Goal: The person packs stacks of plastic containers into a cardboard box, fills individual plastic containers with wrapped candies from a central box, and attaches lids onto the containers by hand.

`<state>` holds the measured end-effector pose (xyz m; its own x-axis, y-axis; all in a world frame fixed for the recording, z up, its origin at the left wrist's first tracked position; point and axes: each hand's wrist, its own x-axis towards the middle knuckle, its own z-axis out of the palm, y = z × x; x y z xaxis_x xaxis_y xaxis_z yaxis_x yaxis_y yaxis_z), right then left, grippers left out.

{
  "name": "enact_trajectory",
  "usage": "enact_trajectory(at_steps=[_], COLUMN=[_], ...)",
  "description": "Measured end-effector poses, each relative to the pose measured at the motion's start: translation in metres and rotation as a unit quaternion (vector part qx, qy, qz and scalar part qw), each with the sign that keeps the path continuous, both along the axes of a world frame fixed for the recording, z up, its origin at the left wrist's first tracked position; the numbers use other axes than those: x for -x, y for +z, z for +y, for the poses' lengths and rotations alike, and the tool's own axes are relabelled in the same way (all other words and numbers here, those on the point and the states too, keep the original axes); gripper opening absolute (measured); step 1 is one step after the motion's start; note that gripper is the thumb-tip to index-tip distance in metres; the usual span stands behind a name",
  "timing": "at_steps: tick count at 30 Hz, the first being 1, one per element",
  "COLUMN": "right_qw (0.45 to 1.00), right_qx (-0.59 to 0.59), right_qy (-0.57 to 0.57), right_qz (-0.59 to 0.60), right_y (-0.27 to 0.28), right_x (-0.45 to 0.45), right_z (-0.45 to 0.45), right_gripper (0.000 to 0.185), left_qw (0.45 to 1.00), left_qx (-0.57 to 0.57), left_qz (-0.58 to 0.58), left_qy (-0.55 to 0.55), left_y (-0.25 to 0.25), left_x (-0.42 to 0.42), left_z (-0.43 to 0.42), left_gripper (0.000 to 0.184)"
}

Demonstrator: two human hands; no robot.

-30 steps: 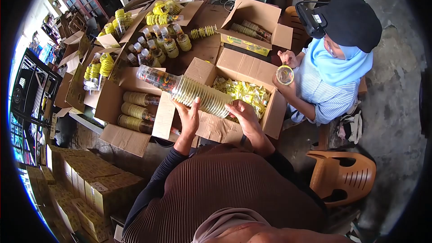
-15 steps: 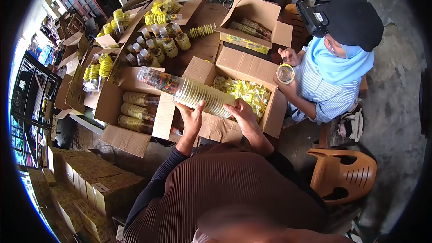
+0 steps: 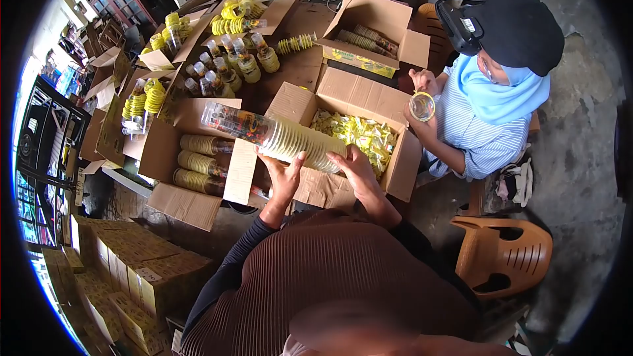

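Both hands hold a long stack of nested clear plastic cups (image 3: 297,140), tilted with its printed end up to the left. My left hand (image 3: 283,177) supports it from below near the middle, thumb along the side. At the lower right end, my right hand (image 3: 358,170) grips the stack with its fingers partly hidden. Beneath and behind it stands an open carton of small yellow packets (image 3: 356,133). To the left, another open carton (image 3: 158,151) holds several stacks of cups (image 3: 198,163) lying on their sides.
Across the table stand several cup stacks with yellow rims (image 3: 247,66). A lemon-print carton (image 3: 369,20) with more cups lies behind. At right, a co-worker (image 3: 475,105) holds a single cup (image 3: 422,107). An orange chair (image 3: 504,257) and closed cartons (image 3: 145,270) stand nearby.
The cup stack has turned slightly in my hands, which stay in almost the same place. The co-worker's cup has shifted slightly right and tilted.
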<state>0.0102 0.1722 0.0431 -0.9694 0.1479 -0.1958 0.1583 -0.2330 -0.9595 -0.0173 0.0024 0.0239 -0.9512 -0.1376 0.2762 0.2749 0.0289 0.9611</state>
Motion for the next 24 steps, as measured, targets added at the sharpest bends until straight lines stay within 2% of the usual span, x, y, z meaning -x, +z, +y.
enact_trajectory(at_steps=[11, 17, 20, 23, 24], right_qw=[0.999, 0.994, 0.989, 0.994, 0.994], right_qx=[-0.035, -0.108, -0.136, -0.090, -0.090], right_qy=[0.011, 0.011, 0.021, 0.004, 0.003], right_qz=[-0.015, -0.023, -0.057, -0.066, -0.066], right_y=[-0.016, -0.010, -0.007, 0.000, -0.018], right_x=[0.002, 0.001, 0.003, 0.000, 0.001], right_z=[0.004, 0.003, 0.004, 0.000, -0.002], right_gripper=[0.050, 0.056, 0.057, 0.062, 0.062], left_qw=[0.999, 0.999, 0.999, 0.999, 0.999], left_qx=[-0.034, 0.037, 0.039, 0.025, 0.026], left_qz=[-0.015, 0.035, 0.021, 0.023, 0.023], left_qy=[-0.016, -0.016, -0.012, -0.022, -0.023], left_y=[-0.003, -0.009, -0.010, -0.011, -0.013], left_x=[-0.006, -0.007, -0.008, -0.008, -0.008], left_z=[0.004, 0.004, 0.003, 0.004, 0.004], left_gripper=[0.115, 0.112, 0.113, 0.113, 0.113])
